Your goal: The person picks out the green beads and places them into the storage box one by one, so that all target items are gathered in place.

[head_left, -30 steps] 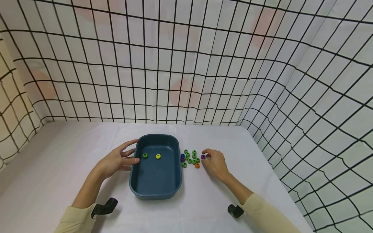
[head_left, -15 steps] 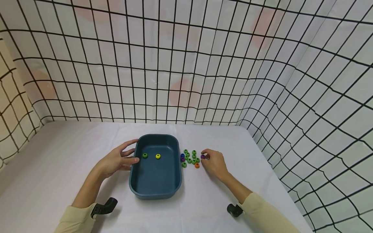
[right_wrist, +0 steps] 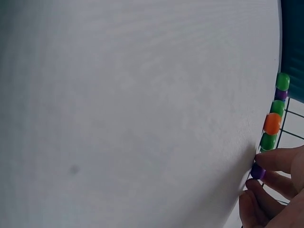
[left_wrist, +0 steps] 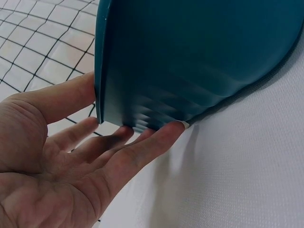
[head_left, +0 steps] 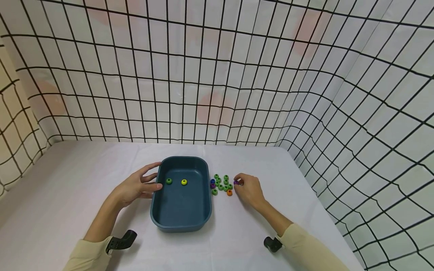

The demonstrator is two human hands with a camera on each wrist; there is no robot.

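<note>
A blue rectangular tray (head_left: 181, 207) sits on the white cloth. My left hand (head_left: 137, 186) is at its left side, thumb over the rim and the other fingers against the outer wall, as the left wrist view also shows. Inside the tray lie a green bead (head_left: 168, 181) and a yellow bead (head_left: 184, 182). To the right of the tray, my right hand (head_left: 250, 190) pinches a purple bead (right_wrist: 258, 171) between thumb and finger, low over the cloth. Beside these fingers lies a cluster of beads, with several green beads (head_left: 226, 188) and an orange bead (head_left: 229, 192).
A blue bead (head_left: 213, 181) and another purple bead (head_left: 212, 186) lie close to the tray's right wall. Black netting (head_left: 210, 94) hangs behind the table and along both sides. A black camera mount (head_left: 122, 241) sticks out from the left sleeve.
The fingers of my right hand have drawn in a little around the purple bead, which now shows less. My left hand and the tray have stayed put.
</note>
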